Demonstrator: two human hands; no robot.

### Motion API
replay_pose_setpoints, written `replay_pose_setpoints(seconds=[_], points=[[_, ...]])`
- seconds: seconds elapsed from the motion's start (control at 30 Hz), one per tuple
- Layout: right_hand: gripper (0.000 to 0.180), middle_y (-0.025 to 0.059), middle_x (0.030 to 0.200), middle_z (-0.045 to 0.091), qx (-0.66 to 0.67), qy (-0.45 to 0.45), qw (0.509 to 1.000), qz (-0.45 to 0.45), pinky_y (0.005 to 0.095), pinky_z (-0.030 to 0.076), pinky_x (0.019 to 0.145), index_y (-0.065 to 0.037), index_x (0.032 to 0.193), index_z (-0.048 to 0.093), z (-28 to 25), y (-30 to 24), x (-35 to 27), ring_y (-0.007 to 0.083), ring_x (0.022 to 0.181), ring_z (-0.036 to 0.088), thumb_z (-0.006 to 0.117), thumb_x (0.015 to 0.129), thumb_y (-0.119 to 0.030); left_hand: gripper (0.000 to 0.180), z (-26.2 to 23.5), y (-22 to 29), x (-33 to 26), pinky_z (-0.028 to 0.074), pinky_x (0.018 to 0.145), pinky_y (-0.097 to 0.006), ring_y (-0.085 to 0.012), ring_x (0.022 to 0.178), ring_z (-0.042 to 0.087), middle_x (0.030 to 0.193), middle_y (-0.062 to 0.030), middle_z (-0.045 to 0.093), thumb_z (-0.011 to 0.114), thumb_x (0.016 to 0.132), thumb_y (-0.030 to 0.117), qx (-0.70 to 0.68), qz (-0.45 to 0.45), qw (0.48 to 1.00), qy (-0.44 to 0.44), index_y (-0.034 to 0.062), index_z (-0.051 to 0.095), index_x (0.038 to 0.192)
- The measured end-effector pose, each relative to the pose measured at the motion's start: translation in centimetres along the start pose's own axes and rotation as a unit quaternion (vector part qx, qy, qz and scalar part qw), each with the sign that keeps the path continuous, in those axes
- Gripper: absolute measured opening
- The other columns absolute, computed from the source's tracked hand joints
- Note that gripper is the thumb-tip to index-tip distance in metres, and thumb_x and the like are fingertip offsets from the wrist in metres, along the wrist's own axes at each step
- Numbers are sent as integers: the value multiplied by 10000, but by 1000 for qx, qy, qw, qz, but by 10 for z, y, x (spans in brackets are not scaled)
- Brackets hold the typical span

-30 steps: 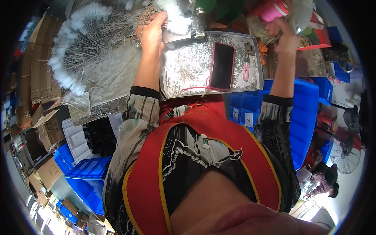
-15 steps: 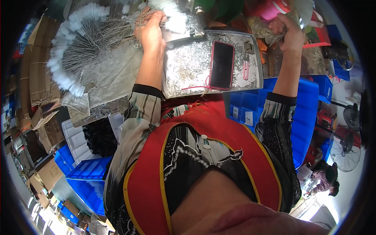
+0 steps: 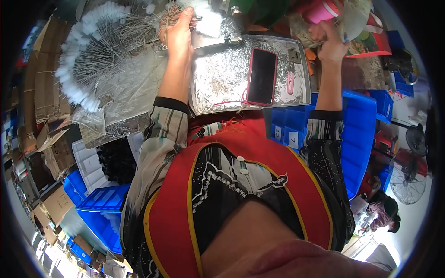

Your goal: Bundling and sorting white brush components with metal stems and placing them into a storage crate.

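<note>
My left hand (image 3: 177, 41) is closed round a bunch of thin wire-stemmed brushes, their white bristle heads (image 3: 208, 24) showing to its right in bright light. A wide fan of similar white-tipped wire brushes (image 3: 97, 62) lies to its left on a plastic sheet (image 3: 139, 88). At the far right my right hand (image 3: 331, 45) has its fingers curled in beside a pink spool (image 3: 321, 11) and a clear plastic bag (image 3: 356, 18). What those fingers hold, if anything, cannot be made out.
Between my arms stands a shallow tray (image 3: 204, 107) strewn with short metal bits, holding a red-cased phone (image 3: 262, 76) and a pink cutter (image 3: 290, 81). A small metal fixture (image 3: 233, 34) is at its far edge. Blue bins (image 3: 359, 139) stand right, a fan (image 3: 409, 178) beyond.
My right hand has moved a little to the left, away from the clear bag. My left hand stays closed on the brushes, with its thumb slightly raised.
</note>
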State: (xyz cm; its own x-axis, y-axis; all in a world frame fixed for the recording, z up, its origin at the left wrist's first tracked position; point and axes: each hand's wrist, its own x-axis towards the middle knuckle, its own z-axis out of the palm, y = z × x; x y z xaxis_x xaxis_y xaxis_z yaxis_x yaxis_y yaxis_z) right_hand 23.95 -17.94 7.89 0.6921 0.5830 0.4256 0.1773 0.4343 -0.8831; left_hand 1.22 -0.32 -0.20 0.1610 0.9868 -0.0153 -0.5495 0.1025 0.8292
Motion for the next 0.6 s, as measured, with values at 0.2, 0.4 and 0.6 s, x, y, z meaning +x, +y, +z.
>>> replay_pose_setpoints(seconds=[0.2, 0.4, 0.6], points=[[248, 56, 478, 370, -66, -14, 986, 152, 304, 390, 560, -20, 520, 433, -2, -41, 21, 182, 489, 425, 533, 737, -84, 246, -15, 17, -6, 466, 626, -257, -141, 679, 570, 779, -95, 606, 673, 699, 78, 80, -30, 993, -79, -36, 579, 896], [274, 55, 487, 379, -92, 26, 979, 182, 295, 380, 553, -21, 505, 424, -3, -44, 21, 185, 500, 433, 534, 743, -102, 289, -9, 17, -14, 459, 552, -238, -140, 620, 571, 753, -105, 605, 638, 717, 27, -11, -17, 999, -42, -38, 528, 977], [285, 58, 488, 393, -90, -26, 982, 165, 289, 381, 569, -31, 501, 418, -7, -41, 24, 190, 513, 446, 536, 746, -116, 173, -14, 8, -8, 435, 518, -222, -138, 596, 574, 679, -95, 603, 644, 713, 33, 13, -31, 999, 7, -36, 580, 858]])
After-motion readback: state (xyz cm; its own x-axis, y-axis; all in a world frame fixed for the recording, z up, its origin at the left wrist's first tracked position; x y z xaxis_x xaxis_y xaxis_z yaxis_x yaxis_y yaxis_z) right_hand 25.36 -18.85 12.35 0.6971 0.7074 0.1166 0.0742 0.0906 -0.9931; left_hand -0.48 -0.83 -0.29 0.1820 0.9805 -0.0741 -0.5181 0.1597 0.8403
